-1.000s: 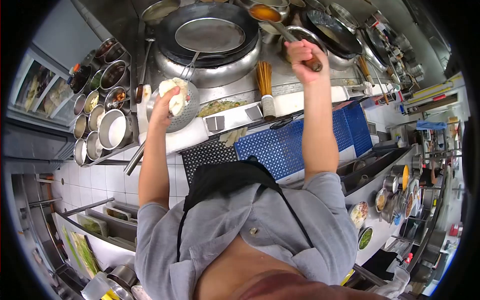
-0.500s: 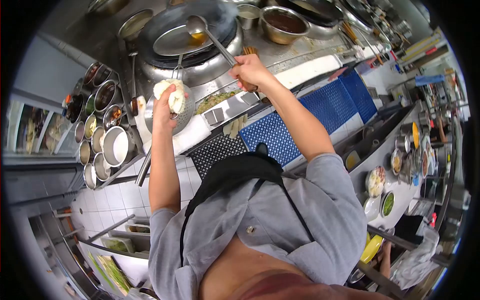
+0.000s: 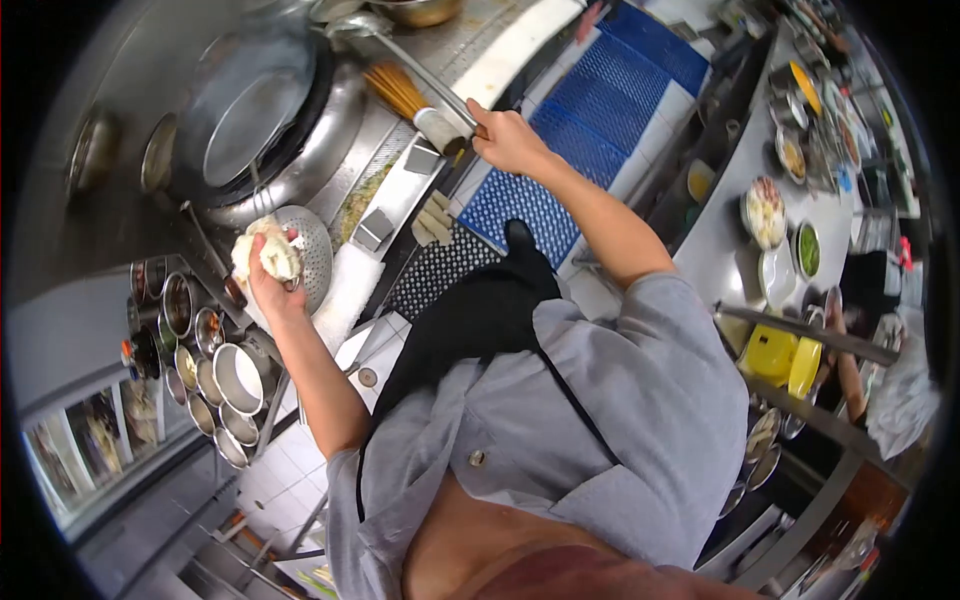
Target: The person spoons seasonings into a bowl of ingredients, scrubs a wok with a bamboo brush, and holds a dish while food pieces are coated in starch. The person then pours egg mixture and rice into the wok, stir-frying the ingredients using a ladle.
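Note:
My left hand (image 3: pixel 268 280) is closed around a bunched white cloth (image 3: pixel 282 258), at the end of the wire-like handle of a dark wok (image 3: pixel 230 90). Whether the handle is inside the cloth is hidden. The wok sits on the round steel stove ring (image 3: pixel 335 125), its inside grey with no food visible. Beside the cloth lies a perforated strainer (image 3: pixel 314 262). My right hand (image 3: pixel 512 142) grips the handle of a metal ladle (image 3: pixel 425 75); its bowl end is at the back of the stove, to the right of the wok. Under the ladle handle lies a bamboo brush (image 3: pixel 395 85).
Several steel seasoning pots (image 3: pixel 238 378) stand at the left. A folded white towel (image 3: pixel 350 288) lies on the stove's front edge. Blue mats (image 3: pixel 535 190) cover the floor. To the right, a counter (image 3: pixel 725 215) holds bowls of food, with another person's arm (image 3: pixel 850 375) near yellow containers (image 3: pixel 772 352).
The ladle has left the wok and moved right, toward the back of the stove. The yellow liquid no longer shows in the wok. My view has turned, and my left hand still grips the cloth.

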Available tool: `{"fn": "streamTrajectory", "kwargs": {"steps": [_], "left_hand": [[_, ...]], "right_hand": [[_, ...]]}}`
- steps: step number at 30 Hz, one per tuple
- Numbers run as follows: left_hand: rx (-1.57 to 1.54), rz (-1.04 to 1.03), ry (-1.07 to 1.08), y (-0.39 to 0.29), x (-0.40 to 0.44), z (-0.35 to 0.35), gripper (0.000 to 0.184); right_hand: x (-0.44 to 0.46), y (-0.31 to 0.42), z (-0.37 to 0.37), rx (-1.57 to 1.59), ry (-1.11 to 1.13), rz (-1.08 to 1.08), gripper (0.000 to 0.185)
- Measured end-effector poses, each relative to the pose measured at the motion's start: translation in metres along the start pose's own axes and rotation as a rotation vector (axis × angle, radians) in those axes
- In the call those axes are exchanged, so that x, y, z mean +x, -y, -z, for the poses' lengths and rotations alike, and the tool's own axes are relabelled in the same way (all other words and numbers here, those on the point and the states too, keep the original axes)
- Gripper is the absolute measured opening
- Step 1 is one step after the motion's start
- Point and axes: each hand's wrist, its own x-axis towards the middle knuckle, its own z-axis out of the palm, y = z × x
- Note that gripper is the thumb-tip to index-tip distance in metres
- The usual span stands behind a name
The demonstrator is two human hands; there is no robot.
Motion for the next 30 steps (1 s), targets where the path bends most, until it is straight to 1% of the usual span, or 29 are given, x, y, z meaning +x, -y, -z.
{"fn": "streamTrajectory", "kwargs": {"steps": [1,2,4,5,6,7,8,9,10,11,12,13,14,15,16,18,19,20,21,22,25,26,27,28,29,30], "left_hand": [[0.001,-0.004,-0.030,0.002,0.002,0.000,0.030],[-0.052,0.035,-0.025,0.002,0.002,0.000,0.029],[-0.044,0.020,-0.022,0.005,0.005,0.003,0.031],[-0.032,0.010,-0.055,0.005,0.004,-0.001,0.034],[0.004,-0.029,-0.027,0.006,0.004,-0.002,0.037],[-0.003,-0.011,-0.004,0.005,0.003,-0.001,0.037],[-0.013,0.003,0.020,0.003,0.002,-0.003,0.037],[-0.018,0.018,-0.023,0.002,0.000,-0.005,0.037],[-0.009,0.010,-0.040,0.001,-0.002,-0.011,0.036],[-0.007,0.010,-0.059,0.001,-0.002,-0.010,0.036],[-0.005,0.008,-0.078,0.000,0.000,-0.010,0.035],[0.038,-0.008,-0.140,0.000,-0.003,-0.020,0.037],[0.078,-0.030,-0.201,0.001,-0.005,-0.031,0.039],[0.064,-0.022,-0.224,0.001,-0.005,-0.032,0.038],[0.066,-0.017,-0.165,0.001,-0.002,-0.025,0.038],[0.026,-0.030,-0.095,0.003,-0.003,-0.029,0.037],[0.031,-0.025,-0.118,0.002,-0.006,-0.036,0.037],[0.019,-0.028,-0.092,0.003,-0.006,-0.040,0.036],[0.040,-0.048,-0.158,0.004,-0.007,-0.045,0.036],[0.058,-0.070,-0.223,0.006,-0.008,-0.051,0.036],[0.066,-0.076,-0.210,0.009,-0.006,-0.050,0.036],[0.073,-0.078,-0.206,0.008,-0.006,-0.049,0.036],[0.085,-0.123,-0.300,0.011,-0.006,-0.053,0.036],[0.052,-0.130,-0.280,0.013,-0.003,-0.056,0.036],[0.023,-0.133,-0.264,0.014,-0.002,-0.057,0.036],[-0.007,-0.134,-0.251,0.014,-0.004,-0.056,0.037]], "right_hand": [[-0.002,-0.017,-0.012,-0.059,-0.018,0.007,0.057],[-0.002,-0.027,-0.021,-0.147,-0.014,0.000,0.057],[-0.006,-0.041,-0.036,-0.171,-0.001,-0.078,0.058],[-0.005,-0.043,-0.039,-0.122,-0.018,-0.108,0.053],[-0.007,-0.043,-0.043,-0.072,-0.032,-0.137,0.048],[-0.007,-0.046,-0.046,-0.020,-0.045,-0.165,0.044],[-0.004,-0.059,-0.053,0.286,-0.031,-0.262,0.041],[-0.004,-0.074,-0.065,0.507,-0.028,-0.356,0.040],[-0.005,-0.096,-0.084,0.630,-0.036,-0.450,0.039],[-0.006,-0.120,-0.107,0.675,-0.053,-0.529,0.038],[-0.006,-0.146,-0.138,0.575,-0.084,-0.553,0.037],[-0.009,-0.166,-0.170,0.412,-0.116,-0.503,0.036],[-0.009,-0.178,-0.202,0.229,-0.135,-0.405,0.035],[-0.010,-0.177,-0.215,0.041,-0.073,-0.235,0.042],[-0.010,-0.175,-0.227,-0.144,-0.044,-0.060,0.050],[-0.002,-0.156,-0.216,-0.504,0.218,0.028,0.062],[0.007,-0.150,-0.208,-0.686,0.348,0.074,0.068],[0.013,-0.152,-0.210,-0.782,0.361,0.067,0.075],[0.015,-0.154,-0.210,-0.801,0.469,0.091,0.072],[0.013,-0.142,-0.182,-0.821,0.576,0.117,0.070],[0.004,-0.188,-0.222,-0.736,0.328,0.180,0.064],[0.002,-0.196,-0.230,-0.648,0.370,0.099,0.062],[0.004,-0.203,-0.236,-0.564,0.405,0.021,0.059],[0.012,-0.207,-0.238,-0.481,0.436,-0.051,0.057],[0.018,-0.200,-0.223,-0.422,0.536,-0.124,0.064],[0.026,-0.195,-0.217,-0.392,0.569,-0.149,0.065]]}}
